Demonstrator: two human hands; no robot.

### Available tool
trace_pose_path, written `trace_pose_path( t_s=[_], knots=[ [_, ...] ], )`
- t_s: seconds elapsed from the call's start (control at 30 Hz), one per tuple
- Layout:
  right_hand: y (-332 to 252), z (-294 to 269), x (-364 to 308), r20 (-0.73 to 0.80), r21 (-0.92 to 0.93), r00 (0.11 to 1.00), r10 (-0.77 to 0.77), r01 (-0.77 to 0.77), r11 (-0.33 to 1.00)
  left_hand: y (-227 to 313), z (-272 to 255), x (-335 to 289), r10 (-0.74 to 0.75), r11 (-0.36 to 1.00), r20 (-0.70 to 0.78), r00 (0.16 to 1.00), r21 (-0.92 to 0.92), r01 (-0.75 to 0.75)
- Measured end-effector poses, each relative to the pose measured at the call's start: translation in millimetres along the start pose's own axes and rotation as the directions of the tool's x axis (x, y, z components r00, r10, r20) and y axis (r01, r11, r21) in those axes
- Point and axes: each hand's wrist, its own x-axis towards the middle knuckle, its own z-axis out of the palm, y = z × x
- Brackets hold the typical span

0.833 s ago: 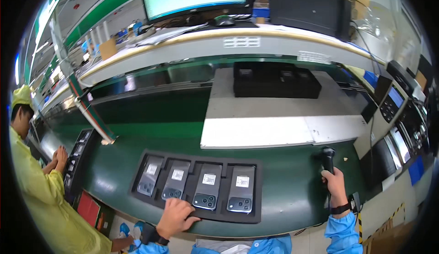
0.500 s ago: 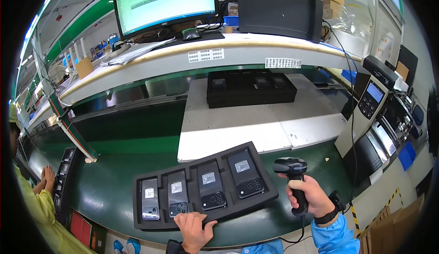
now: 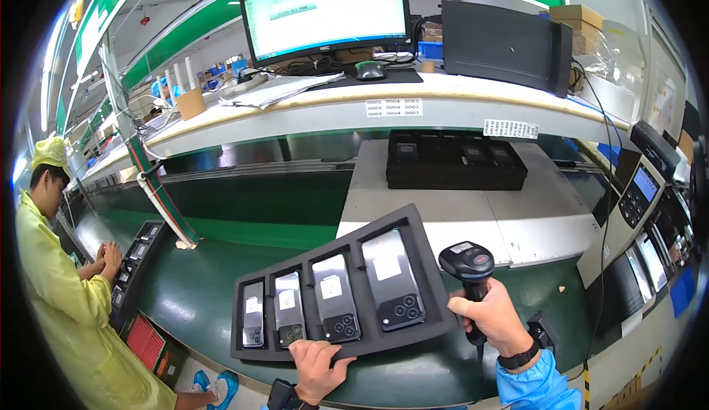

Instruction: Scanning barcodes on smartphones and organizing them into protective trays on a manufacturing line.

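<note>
A black foam tray [image 3: 443, 314] slants across the front of the green bench, its right end raised toward me. Several dark smartphones lie in its slots, camera ends toward me and white labels upward; the largest-looking phone [image 3: 391, 281] is at the right. My left hand [image 3: 319, 366] is closed on the tray's near edge, fingertips hooked over the rim below the second phone from the left. My right hand [image 3: 498, 314] is wrapped round the handle of a black barcode scanner [image 3: 467, 261], with the thumb by the tray's right end.
Behind, a stack of black trays [image 3: 458, 166] stands on a pale board [image 3: 443, 214]. A monitor [image 3: 325, 15] and mouse [image 3: 371, 70] sit on the shelf above. A label printer [image 3: 628, 203] is at the right. At the left a co-worker [image 3: 74, 277] handles another tray [image 3: 136, 262].
My view has swung left, so the scene sits further right. The tray's right end has lifted and tilted, and the scanner has come closer to it. Both hands keep their hold.
</note>
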Motion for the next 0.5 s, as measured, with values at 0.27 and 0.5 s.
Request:
trace_pose_path(
  t_s=[0.27,0.5],
  knots=[
    [46,-52,21,-0.137,-0.068,0.990,0.043,-0.053,0.996,7,51,15,0.122,0.982,0.203,0.972,-0.168,-0.088],
    [62,-46,13,-0.225,-0.163,0.973,0.055,-0.093,0.982,13,43,32,0.030,0.979,0.396,0.918,-0.198,0.054]
  ],
)
